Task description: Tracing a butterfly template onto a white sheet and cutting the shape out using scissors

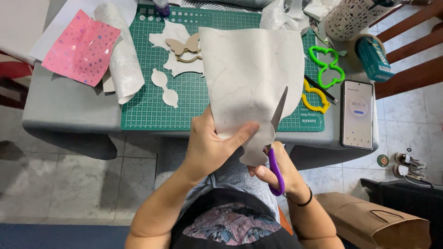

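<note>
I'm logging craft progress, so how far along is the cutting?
Done: a white cut-out shape lies on the green cutting mat. In hand: the left hand holds a pale sheet while the right hand works purple-handled scissors into it. Left: most of that sheet is uncut.

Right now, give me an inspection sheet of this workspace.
Surface: grey table bearing a green cutting mat.
Job's things: pale sheet with faint outlines; purple-handled scissors cutting its lower edge.
Clutter: pink dotted sheet, paper cut-outs, green template, yellow template, phone, tape roll.
Grippers: left hand grips the sheet; right hand works the scissors.
Cables: nothing seen.
Surroundings: tiled floor, wooden chair, brown paper bag.
</note>
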